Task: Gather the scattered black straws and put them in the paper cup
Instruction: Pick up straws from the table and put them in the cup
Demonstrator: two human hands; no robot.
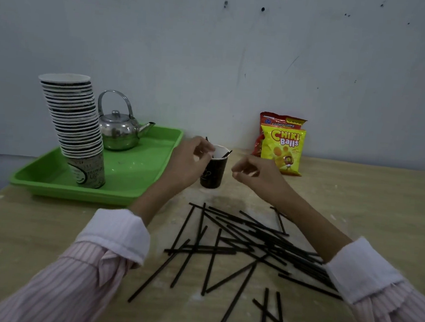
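The kettle (117, 132) is shiny metal, the tray (138, 169) glossy plastic, the table (45, 236) matt wood

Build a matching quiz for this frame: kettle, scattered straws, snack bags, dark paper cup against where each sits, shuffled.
Things
1. kettle
2. scattered straws
3. snack bags
4. dark paper cup

Places
A. standing at the back of the table, by the wall
B. on the green tray
C. lying loose on the table between the person's forearms
D. upright by the left hand, straws poking out of it

Pairs: 1-B, 2-C, 3-A, 4-D
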